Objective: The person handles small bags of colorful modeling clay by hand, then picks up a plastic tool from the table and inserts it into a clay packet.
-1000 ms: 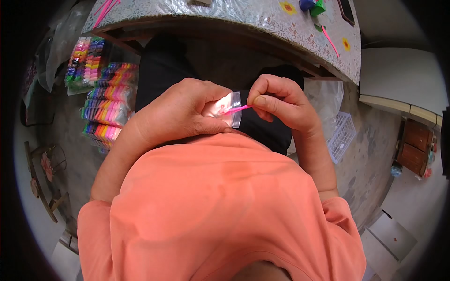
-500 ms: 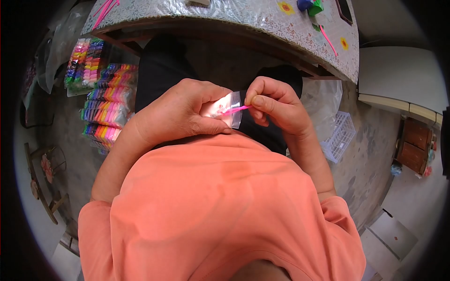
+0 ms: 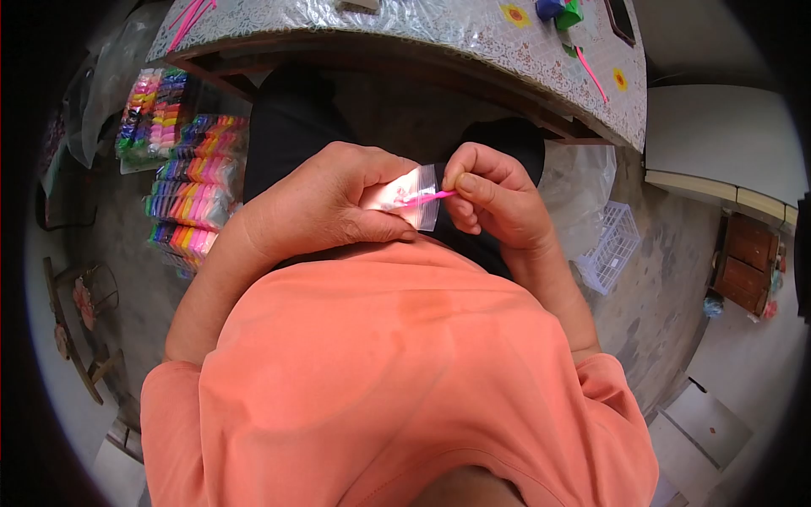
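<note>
Over my lap, my left hand (image 3: 342, 203) grips a small clear bag (image 3: 428, 199) with pale pink contents between thumb and fingers. The bag's zip-like edge faces right. My right hand (image 3: 498, 194) pinches the outer end of a thin bright pink stick (image 3: 433, 197) with thumb and forefinger, its other fingers curled. The stick crosses the bag's edge and reaches toward my left hand; whether it is inside the bag or on top, I cannot tell.
A table (image 3: 473, 51) with a patterned cover stands ahead, bearing pink strips (image 3: 193, 21) and a phone (image 3: 620, 19). Packs of coloured pieces (image 3: 196, 186) are stacked at the left. A white basket (image 3: 610, 245) is on the floor at the right.
My right hand has shifted slightly down and left, still pinching the pink stick. My left hand and the bag have hardly moved.
</note>
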A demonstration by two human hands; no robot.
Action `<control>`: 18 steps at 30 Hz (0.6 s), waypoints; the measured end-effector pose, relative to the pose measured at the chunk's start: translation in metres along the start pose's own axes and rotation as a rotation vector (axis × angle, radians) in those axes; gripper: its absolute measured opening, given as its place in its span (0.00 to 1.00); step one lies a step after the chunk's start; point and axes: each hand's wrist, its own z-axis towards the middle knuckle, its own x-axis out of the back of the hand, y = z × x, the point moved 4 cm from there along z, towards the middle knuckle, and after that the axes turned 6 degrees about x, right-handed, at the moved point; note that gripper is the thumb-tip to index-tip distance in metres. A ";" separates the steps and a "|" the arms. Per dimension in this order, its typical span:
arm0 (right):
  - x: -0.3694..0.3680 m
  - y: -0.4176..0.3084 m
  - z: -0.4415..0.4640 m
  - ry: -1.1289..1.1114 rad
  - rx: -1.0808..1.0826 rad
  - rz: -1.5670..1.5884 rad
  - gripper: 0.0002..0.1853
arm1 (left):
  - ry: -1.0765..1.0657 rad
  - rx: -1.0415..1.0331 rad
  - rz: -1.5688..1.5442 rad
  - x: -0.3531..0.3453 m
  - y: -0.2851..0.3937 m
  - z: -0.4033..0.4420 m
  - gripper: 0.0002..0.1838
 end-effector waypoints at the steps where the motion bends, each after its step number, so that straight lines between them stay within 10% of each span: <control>1: 0.000 0.001 0.000 0.003 0.002 0.003 0.07 | 0.001 0.007 -0.004 0.000 0.000 0.000 0.28; 18: 0.000 0.010 -0.005 0.071 0.001 0.149 0.09 | 0.006 -0.021 -0.016 0.000 0.001 0.000 0.27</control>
